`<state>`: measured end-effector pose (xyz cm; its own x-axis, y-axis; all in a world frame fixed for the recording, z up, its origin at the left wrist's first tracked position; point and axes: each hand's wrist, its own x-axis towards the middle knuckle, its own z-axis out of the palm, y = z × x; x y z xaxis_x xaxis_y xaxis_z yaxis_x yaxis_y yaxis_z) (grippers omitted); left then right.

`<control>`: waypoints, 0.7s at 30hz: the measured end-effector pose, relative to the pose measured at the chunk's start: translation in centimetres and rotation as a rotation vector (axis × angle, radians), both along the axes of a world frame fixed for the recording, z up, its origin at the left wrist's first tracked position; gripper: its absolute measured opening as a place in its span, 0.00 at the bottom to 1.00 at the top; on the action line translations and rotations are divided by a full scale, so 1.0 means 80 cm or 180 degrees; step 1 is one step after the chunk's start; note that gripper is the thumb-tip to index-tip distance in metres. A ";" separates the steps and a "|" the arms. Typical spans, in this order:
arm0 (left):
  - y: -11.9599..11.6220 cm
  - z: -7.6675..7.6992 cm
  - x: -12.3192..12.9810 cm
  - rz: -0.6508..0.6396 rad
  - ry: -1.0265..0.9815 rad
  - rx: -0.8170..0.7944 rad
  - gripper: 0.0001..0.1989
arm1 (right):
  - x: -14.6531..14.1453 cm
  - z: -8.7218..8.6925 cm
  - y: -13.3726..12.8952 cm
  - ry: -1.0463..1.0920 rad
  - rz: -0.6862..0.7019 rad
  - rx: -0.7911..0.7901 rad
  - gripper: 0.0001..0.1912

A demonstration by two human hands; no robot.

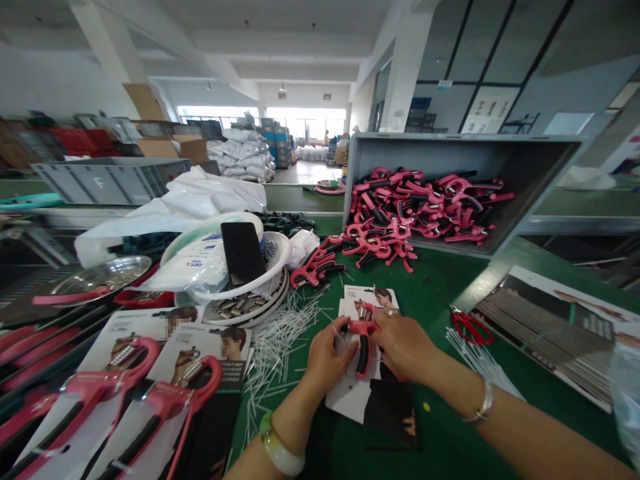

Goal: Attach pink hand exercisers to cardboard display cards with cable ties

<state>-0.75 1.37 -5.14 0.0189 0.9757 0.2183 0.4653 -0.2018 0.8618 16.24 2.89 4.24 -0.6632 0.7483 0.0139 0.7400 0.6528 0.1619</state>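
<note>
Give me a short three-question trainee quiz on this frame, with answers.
1. What are the left hand and right hand holding?
2. True or false: the red-handled scissors lie inside the grey crate.
3. Which hand has the metal bracelet at its wrist?

Key:
1. A pink-and-black hand grip exerciser.
2. False: they lie on the green bench mat.
3. The right hand.
</note>
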 end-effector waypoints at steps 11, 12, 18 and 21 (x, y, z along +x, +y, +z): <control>0.001 0.005 -0.004 -0.0018 -0.0165 -0.0107 0.20 | 0.012 -0.031 0.025 -0.0189 0.1049 0.0216 0.11; 0.001 0.009 -0.006 -0.0022 -0.0204 -0.0157 0.18 | 0.016 -0.031 0.024 -0.0062 0.0959 0.0204 0.11; 0.021 0.055 -0.013 -0.0067 0.0144 -0.0576 0.21 | 0.033 -0.052 0.005 0.1540 0.0020 0.0083 0.11; 0.048 0.078 0.003 -0.0113 0.0799 -0.0530 0.18 | 0.030 -0.067 -0.005 0.2294 -0.0144 -0.0076 0.11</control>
<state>-0.48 5.21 1.07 0.0867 0.9955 0.0394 0.6632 -0.0872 0.7433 18.62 2.52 -1.14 -0.4636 0.7804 0.4195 0.6839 0.6162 -0.3906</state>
